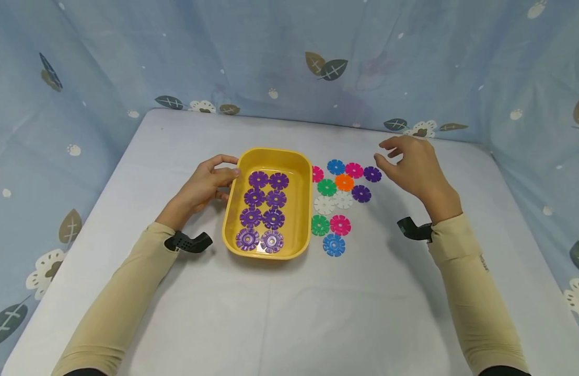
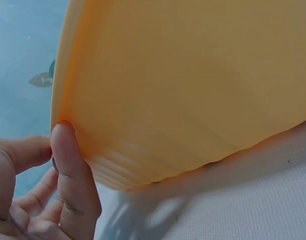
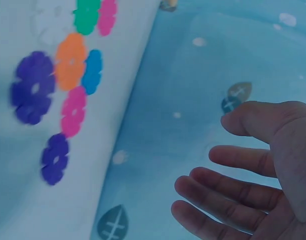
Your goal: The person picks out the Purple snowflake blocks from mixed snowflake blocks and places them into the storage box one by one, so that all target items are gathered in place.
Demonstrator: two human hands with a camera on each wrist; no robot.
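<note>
My left hand point(image 1: 198, 187) is at the left side of a yellow tray point(image 1: 302, 209). Its thumb and forefinger pinch the rim, as the left wrist view shows close up at the tray wall point(image 2: 188, 90). Inside the tray lie several purple notched plastic discs point(image 1: 273, 218) in two columns. The right hand point(image 1: 414, 162) hovers over the right part of the table with fingers loosely bent and nothing between them. Nearest to it is a purple notched disc point(image 1: 372, 174), with another purple disc point(image 1: 361, 194) a little nearer the front.
Right of the tray, loose discs lie in a cluster: blue point(image 1: 334, 245), pink point(image 1: 340, 225), green point(image 1: 326, 187), orange point(image 1: 344, 183) and white point(image 1: 324, 205). One pink disc point(image 1: 317, 174) is partly hidden by the tray rim. A patterned blue curtain point(image 1: 270, 62) hangs behind the white table point(image 1: 289, 318).
</note>
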